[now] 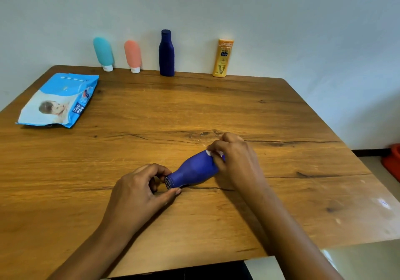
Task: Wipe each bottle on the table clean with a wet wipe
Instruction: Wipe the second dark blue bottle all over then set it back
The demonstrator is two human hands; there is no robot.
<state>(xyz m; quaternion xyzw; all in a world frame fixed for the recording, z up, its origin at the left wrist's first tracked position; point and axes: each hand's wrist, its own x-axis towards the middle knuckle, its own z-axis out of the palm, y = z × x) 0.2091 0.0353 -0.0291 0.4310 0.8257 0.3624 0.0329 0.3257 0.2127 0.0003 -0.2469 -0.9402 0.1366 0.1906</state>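
A small blue bottle [193, 170] lies on its side on the wooden table [194, 106], cap end toward the left. My left hand [140, 190] pinches the cap end between thumb and fingers. My right hand [234, 160] curls over the bottle's base and holds a white wet wipe [209, 152] against it; only a small bit of the wipe shows. Along the wall stand a teal tube [103, 52], a pink tube [133, 55], a dark blue bottle [166, 53] and a yellow bottle [223, 58].
A blue and white pack of wet wipes [59, 101] lies flat at the table's left side. A red object [392, 160] sits on the floor at the far right. The table's front edge runs close below my forearms.
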